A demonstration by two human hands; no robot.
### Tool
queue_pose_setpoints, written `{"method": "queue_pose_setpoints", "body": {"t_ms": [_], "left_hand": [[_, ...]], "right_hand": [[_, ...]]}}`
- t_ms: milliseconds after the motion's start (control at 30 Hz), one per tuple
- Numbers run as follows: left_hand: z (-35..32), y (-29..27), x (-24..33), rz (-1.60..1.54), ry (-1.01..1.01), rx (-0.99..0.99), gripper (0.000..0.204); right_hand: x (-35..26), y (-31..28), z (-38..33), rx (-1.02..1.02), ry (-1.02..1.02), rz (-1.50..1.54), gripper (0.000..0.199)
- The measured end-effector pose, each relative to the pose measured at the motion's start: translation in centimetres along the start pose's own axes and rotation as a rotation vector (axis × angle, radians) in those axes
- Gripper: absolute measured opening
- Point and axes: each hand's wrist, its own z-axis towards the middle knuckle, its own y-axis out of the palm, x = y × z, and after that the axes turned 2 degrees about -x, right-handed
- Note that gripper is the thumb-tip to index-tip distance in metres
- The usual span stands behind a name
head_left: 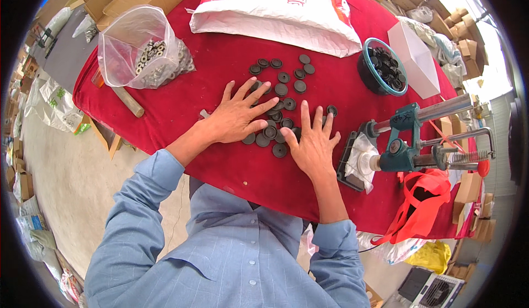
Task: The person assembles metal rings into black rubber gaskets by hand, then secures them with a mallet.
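Several round black discs with raised rims [280, 150] lie loose on the red cloth between and beyond my hands. My left hand [238, 115] is spread flat at the left of the pile, its fingertips over some of the discs. On the right side of the pile, my right hand [313, 142] lies with its fingers apart, its thumb touching or just above a disc. Neither hand grips anything. Parts of the discs under the fingers are hidden. One disc [332, 110] sits just past my right fingertips.
At the right stands a green hand press [405, 137]; beyond it are a teal-rimmed bowl [361, 68] of black discs and a white box [413, 60]. A clear bag [124, 49] of metal rings, a wooden stick [128, 101] and a white sack [275, 24] occupy the left and far side.
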Motion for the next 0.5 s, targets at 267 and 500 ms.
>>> {"method": "queue_pose_setpoints", "body": {"t_ms": [267, 500], "left_hand": [[1.5, -0.1, -0.2, -0.101, 0.002, 0.291, 0.040], [3.3, -0.2, -1.6, -0.083, 0.069, 0.209, 0.017]], "right_hand": [[3.8, 1.6, -0.9, 0.367, -0.167, 0.162, 0.033], [3.1, -0.2, 3.2, 0.314, -0.155, 0.213, 0.033]]}}
